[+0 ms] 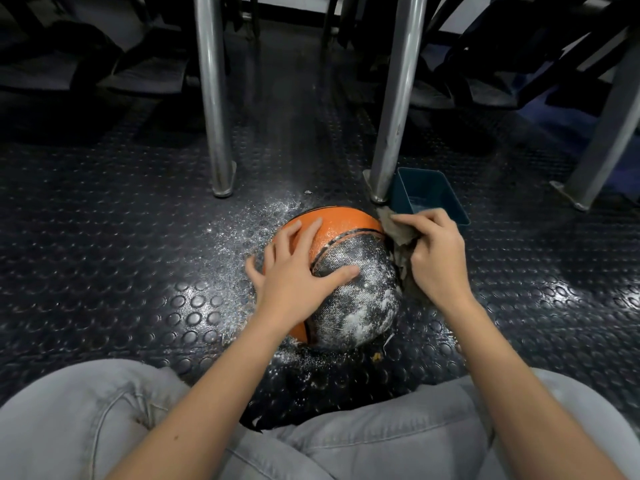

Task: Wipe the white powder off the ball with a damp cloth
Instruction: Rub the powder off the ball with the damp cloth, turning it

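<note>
An orange and black basketball [349, 268] sits on the studded floor in front of my knees. White powder covers its black panel on the near right side. My left hand [294, 268] lies flat on top of the ball with its fingers spread, the thumb across the powdered panel. My right hand [436, 251] grips a crumpled grey-brown cloth [398, 233] and holds it against the ball's right side.
A dark blue-green tub [446, 188] with a little water stands just behind my right hand. Two metal legs [214, 109] [394, 105] rise behind the ball, another at the far right. White powder is scattered on the black studded floor [138, 271]. My grey trousers fill the bottom.
</note>
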